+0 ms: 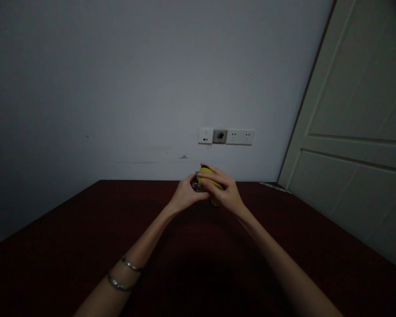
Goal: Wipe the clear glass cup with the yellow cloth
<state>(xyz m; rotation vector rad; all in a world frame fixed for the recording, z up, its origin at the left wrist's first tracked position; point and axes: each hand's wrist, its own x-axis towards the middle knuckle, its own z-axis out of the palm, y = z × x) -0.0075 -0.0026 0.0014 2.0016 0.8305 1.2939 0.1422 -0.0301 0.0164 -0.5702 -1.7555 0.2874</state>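
Over the far middle of the table, my two hands meet around a small yellow thing (206, 172) with black ends. Its kind is not clear in the dim light. My right hand (226, 190) wraps its fingers over the yellow body from the right, and part of it shows below the palm. From the left, my left hand (187, 192) curls its fingers and thumb around a dark, shiny piece (197, 186) touching the yellow thing. A small grey tip sits at the yellow body's left end. Two silver bangles (118, 284) circle my left forearm.
A dark red table (86, 229) stretches to a pale wall (135, 88). Low on the wall is a row of sockets (239, 137) with a grey plate. A flat, thin strip (275, 187) lies at the far right edge, near a white panelled door (356, 132).
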